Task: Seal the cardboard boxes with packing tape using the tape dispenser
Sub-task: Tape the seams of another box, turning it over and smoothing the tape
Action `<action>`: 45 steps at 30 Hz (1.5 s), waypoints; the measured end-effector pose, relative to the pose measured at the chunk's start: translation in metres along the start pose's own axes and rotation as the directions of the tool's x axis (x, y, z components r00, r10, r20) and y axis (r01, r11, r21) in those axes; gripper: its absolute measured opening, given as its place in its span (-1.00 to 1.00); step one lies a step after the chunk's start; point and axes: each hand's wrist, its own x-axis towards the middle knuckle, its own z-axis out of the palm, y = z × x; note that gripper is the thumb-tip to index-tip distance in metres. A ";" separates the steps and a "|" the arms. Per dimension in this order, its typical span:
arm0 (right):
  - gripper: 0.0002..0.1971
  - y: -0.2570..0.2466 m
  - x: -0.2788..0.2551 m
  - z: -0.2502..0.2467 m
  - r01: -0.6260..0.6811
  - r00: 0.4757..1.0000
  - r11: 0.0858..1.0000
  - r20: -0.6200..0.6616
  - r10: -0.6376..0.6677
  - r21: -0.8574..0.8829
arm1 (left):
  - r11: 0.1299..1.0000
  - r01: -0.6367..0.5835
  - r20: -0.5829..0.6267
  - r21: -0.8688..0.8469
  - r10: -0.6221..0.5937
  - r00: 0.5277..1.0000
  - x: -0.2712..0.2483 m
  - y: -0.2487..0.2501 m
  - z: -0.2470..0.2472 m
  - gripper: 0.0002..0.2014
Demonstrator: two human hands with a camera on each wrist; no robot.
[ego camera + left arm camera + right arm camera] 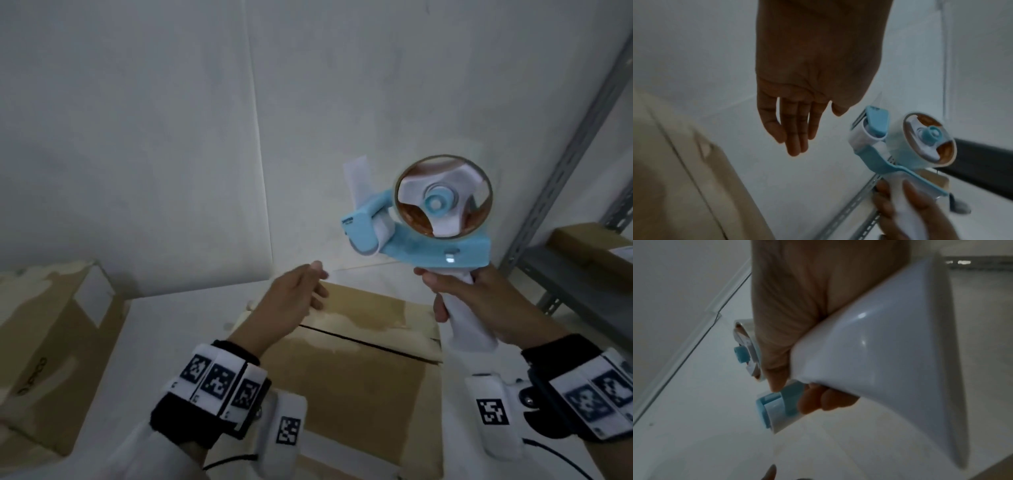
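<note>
My right hand point(455, 294) grips the white handle of a blue and white tape dispenser point(421, 219) and holds it upright in the air, its clear tape roll point(445, 197) on top. A loose end of tape point(356, 174) sticks up from its front. My left hand point(301, 291) hovers empty to the left of the dispenser, fingers straight and relaxed point(795, 129). Below both hands lies a cardboard box point(349, 370) with its top flaps closed and a dark seam across them. In the right wrist view the white handle point(890, 361) fills the frame inside my curled fingers.
A second cardboard box point(51, 342) stands at the left on the white table point(185, 318). A grey metal shelf rack point(579, 144) rises at the right with another box point(596, 243) on its shelf. White wall panels stand behind.
</note>
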 end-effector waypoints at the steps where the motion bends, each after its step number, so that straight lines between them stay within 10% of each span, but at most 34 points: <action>1: -0.34 -0.002 0.000 0.005 -0.002 0.999 0.999 0.043 0.000 0.041 | 0.991 0.082 0.061 -0.102 -0.076 0.995 -0.001 0.005 0.004 -0.55; 6: -0.56 -0.004 -0.004 0.026 -0.017 0.988 0.998 0.157 0.007 0.066 | 0.870 0.286 0.264 -0.402 -0.190 0.946 -0.008 0.013 0.004 -0.34; 12: -0.36 0.003 -0.001 0.041 -0.050 0.973 0.996 0.227 0.032 0.074 | 0.783 0.323 0.265 -0.532 -0.208 0.941 -0.009 0.004 -0.010 -0.73; 21: -0.73 0.013 0.009 0.047 -0.028 0.962 0.987 0.273 -0.017 0.160 | 0.489 0.516 0.434 -0.703 -0.279 0.856 -0.004 -0.010 -0.031 -0.58; 34: -0.77 0.017 0.027 0.059 0.011 0.946 0.997 0.321 -0.034 0.072 | 0.760 0.527 0.342 -0.382 -0.413 0.844 0.010 -0.021 -0.051 -0.84; 45: -0.91 0.021 0.050 0.074 0.016 0.959 0.985 0.280 0.034 -0.173 | 0.821 0.526 0.225 -0.221 -0.482 0.847 0.031 -0.027 -0.071 -0.81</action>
